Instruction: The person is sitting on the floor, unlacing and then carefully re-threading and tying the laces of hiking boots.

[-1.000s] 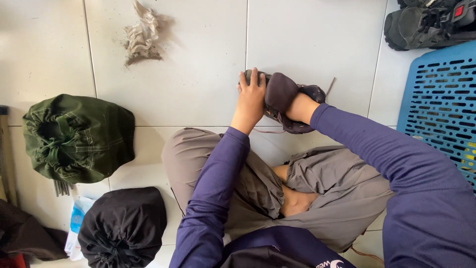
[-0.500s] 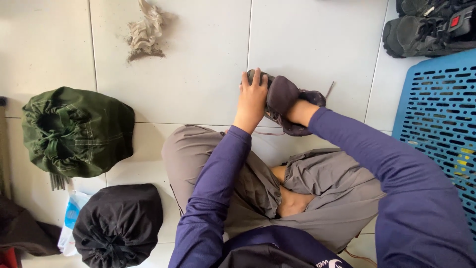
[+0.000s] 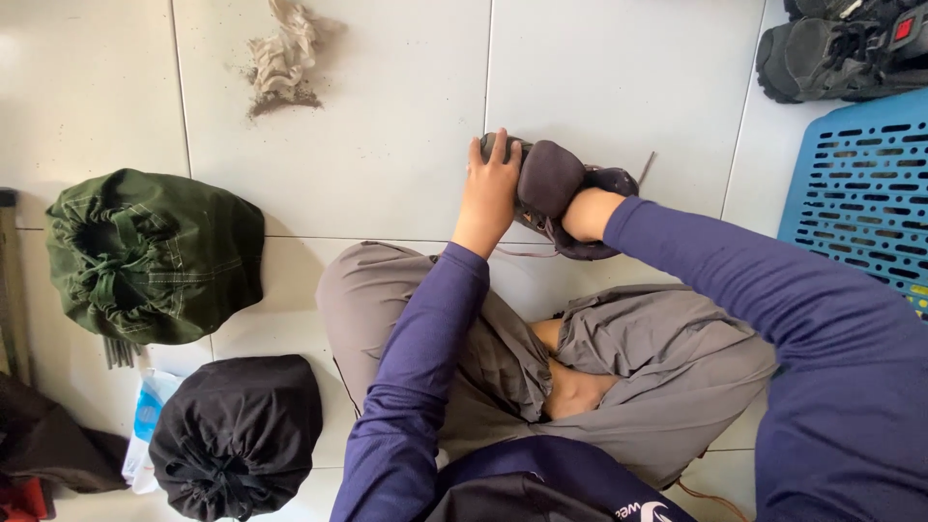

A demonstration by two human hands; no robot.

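A dark purple-brown shoe (image 3: 565,198) rests on the white tiled floor in front of my crossed legs. My left hand (image 3: 491,184) grips the shoe's toe end from the left, fingers spread over the top. My right hand (image 3: 587,211) is pushed inside the shoe's opening, so only the wrist shows and its fingers are hidden. A loose lace (image 3: 646,166) trails from the shoe's right side.
A crumpled dirty rag with grit (image 3: 283,60) lies at the top. A green drawstring bag (image 3: 150,256) and a black drawstring bag (image 3: 237,435) sit at left. Dark shoes (image 3: 836,48) rest at top right above a blue perforated plastic crate (image 3: 860,193).
Both hands stay on the shoe in nearly the same pose. The view has shifted slightly, nothing was let go.
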